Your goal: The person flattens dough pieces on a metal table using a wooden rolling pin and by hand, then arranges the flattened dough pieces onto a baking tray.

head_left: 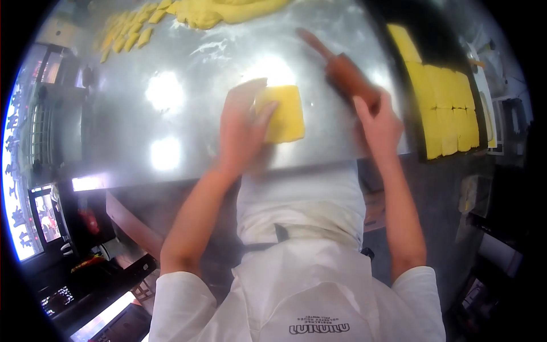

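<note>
My left hand (244, 122) is at the left edge of a square yellow dough sheet (288, 117), with the thumb lying over its face. The other fingers are blurred along that edge and seem to grip it. To the right, my right hand (380, 125) is closed around the near end of a brown wooden rolling pin (348, 77). The pin slants away to the upper left, its far handle pointing toward the back of the table. A strip of bare metal separates the pin from the sheet.
The metal worktop (125, 131) has glare spots and floury smears. Small dough pieces (134, 35) and a larger dough mass (228, 10) lie at the back. On the right, a dark tray (419, 134) carries several flat dough squares (447, 114). The table's front edge meets my apron (302, 211).
</note>
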Available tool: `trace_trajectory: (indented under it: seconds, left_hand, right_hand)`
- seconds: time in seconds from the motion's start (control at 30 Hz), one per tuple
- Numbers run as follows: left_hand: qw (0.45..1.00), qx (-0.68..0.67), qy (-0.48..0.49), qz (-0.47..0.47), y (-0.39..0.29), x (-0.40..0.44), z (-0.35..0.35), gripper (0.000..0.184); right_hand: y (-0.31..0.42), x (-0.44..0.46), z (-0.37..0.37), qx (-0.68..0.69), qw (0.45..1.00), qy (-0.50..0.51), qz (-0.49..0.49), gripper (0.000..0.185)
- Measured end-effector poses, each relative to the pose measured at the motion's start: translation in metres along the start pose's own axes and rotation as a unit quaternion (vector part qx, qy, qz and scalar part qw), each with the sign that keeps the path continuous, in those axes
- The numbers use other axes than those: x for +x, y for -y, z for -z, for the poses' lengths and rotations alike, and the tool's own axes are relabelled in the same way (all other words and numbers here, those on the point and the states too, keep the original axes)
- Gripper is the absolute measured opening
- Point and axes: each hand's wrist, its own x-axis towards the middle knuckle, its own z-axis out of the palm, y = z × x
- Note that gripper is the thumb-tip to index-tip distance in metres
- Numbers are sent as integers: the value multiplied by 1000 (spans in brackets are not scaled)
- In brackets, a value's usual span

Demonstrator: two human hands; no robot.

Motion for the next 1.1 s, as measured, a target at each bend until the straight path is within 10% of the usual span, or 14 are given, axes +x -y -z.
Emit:
trace_trajectory:
  seconds: [0.37,0.6,0.7,0.87,0.9,1.1]
  left_hand:
    - [952,109,284,27,10,66,-19,48]
    - [912,-330,-80,229,44,14,-8,57]
    - [968,-216,-41,119,47,-9,-23,58]
    - [929,-312,-82,179,31,-18,-36,60]
    - [844,-485,-123,192,26,-15,-34,62]
    - [866,-435,-96,228,3,-16,-31,62]
  right_hand:
    - [5,-5,-5,31,999,10,-26,67]
    - [32,-44,-9,411,864,178,-230,72]
    - [64,-74,-33,477,829,165,-240,71]
    - [84,-92,-37,537,779,197,-257,63]
    - [82,-93,-34,536,778,190,-266,62]
    - [94,-107,-27,527,781,210,-260,64]
